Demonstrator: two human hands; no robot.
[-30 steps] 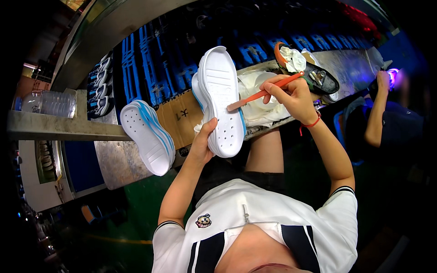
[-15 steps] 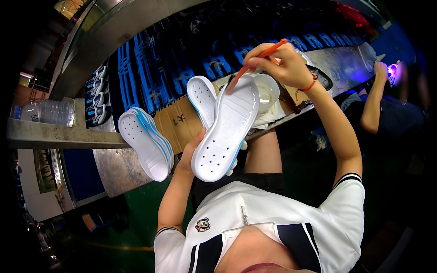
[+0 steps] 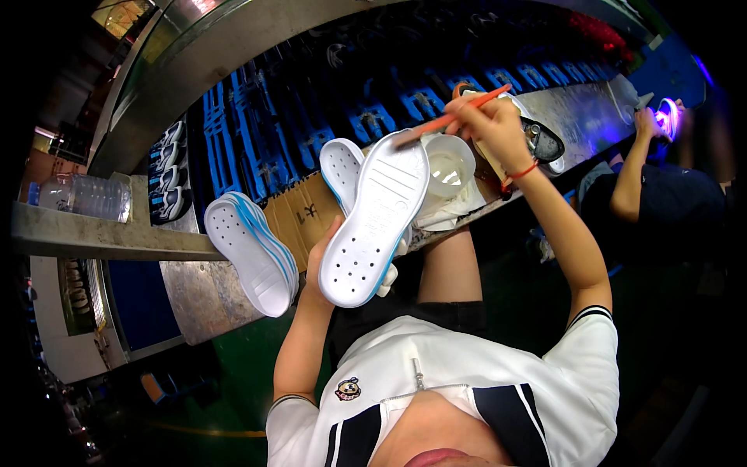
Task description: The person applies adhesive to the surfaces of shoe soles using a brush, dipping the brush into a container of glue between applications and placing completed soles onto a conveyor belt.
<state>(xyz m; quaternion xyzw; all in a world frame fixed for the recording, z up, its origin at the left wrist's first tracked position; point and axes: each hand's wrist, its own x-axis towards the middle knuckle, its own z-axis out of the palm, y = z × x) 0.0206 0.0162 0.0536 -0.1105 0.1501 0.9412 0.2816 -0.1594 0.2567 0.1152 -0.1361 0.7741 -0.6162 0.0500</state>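
Steel workbench (image 3: 591, 117), blue conveyor behind, shoe soles in hand.

Left hand (image 3: 323, 261) grips a white sole (image 3: 372, 222) from below, fingers closed round its edge, tilted up over the bench. Right hand (image 3: 490, 128) pinches an orange brush (image 3: 451, 118), tip at the sole's upper end beside a white cup (image 3: 450, 165). Coating looks just begun; two more soles (image 3: 253, 253) wait alongside.

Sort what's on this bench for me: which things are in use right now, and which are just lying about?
In use:
left hand holding the white shoe sole
right hand with the orange-handled brush on that sole
white cup beside it

Lying about:
stacked soles
sole on the cardboard
plastic bottle
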